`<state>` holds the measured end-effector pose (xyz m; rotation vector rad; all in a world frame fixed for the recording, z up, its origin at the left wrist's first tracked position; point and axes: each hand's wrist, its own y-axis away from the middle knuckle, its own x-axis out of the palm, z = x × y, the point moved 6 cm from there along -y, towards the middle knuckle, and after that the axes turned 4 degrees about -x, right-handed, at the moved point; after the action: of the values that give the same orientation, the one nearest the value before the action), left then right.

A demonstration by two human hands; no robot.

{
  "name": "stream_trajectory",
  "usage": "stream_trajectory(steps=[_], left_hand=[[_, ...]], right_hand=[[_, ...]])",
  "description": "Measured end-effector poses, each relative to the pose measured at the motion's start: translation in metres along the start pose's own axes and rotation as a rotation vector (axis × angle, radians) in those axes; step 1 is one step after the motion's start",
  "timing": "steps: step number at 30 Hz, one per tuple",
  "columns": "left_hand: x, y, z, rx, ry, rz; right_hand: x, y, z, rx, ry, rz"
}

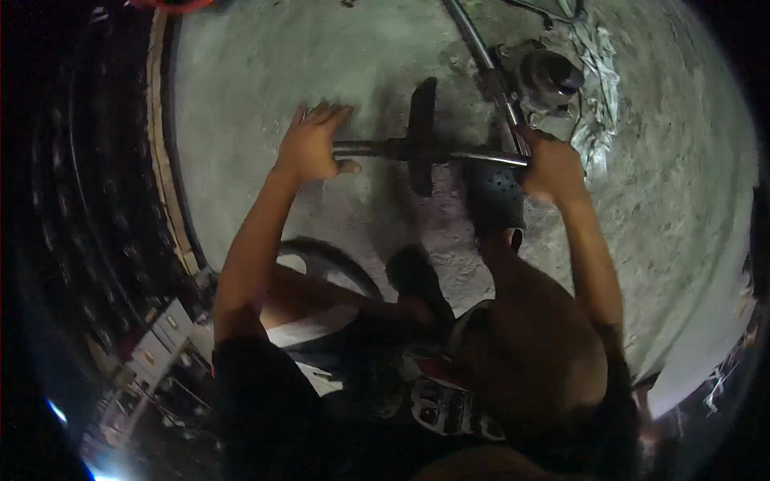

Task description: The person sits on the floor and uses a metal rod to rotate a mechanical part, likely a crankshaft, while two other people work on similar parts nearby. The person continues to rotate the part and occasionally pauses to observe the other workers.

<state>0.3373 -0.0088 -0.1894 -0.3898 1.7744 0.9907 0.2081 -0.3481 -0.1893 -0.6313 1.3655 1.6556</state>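
Note:
My left hand (309,146) has its fingers spread, with the palm against the left end of a metal bar (473,154) that runs level across the view above a rough concrete floor. The bar's shiny right end meets my right hand (555,168), which is closed around it. A second metal bar (473,36) slants down from the top edge to the same hand; how the two join is hidden there. A dark, narrow shape (423,120) crosses near the middle of the level bar. Whether it is a part or a shadow, I cannot make out.
Just beyond my right hand sit a dark rounded metal part (549,78) and a crumpled silvery sheet (597,80). My perforated clog (493,196) is under the bar. A curved black rim (341,264) lies by my left leg. A drawer unit (160,345) stands lower left.

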Motion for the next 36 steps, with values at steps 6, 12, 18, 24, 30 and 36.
stream_trajectory(steps=[6,12,18,24,30,36], left_hand=[[0.002,-0.002,0.005,-0.046,0.089,0.033],[0.007,-0.002,0.014,-0.065,0.167,-0.006],[-0.008,-0.004,0.000,-0.097,0.137,0.009],[0.004,-0.004,0.010,-0.096,0.105,0.016],[0.004,-0.007,0.007,-0.178,0.146,0.102],[-0.009,-0.003,-0.004,-0.160,0.136,0.071]], right_hand=[[-0.013,0.008,-0.008,-0.037,0.119,-0.025],[-0.016,0.006,-0.008,0.014,0.036,-0.054],[0.000,0.002,-0.028,0.020,-0.054,-0.005],[-0.013,0.005,-0.017,0.037,-0.044,-0.066],[-0.009,0.004,-0.023,0.058,-0.044,-0.011],[0.008,-0.003,-0.039,0.037,-0.074,0.067]])
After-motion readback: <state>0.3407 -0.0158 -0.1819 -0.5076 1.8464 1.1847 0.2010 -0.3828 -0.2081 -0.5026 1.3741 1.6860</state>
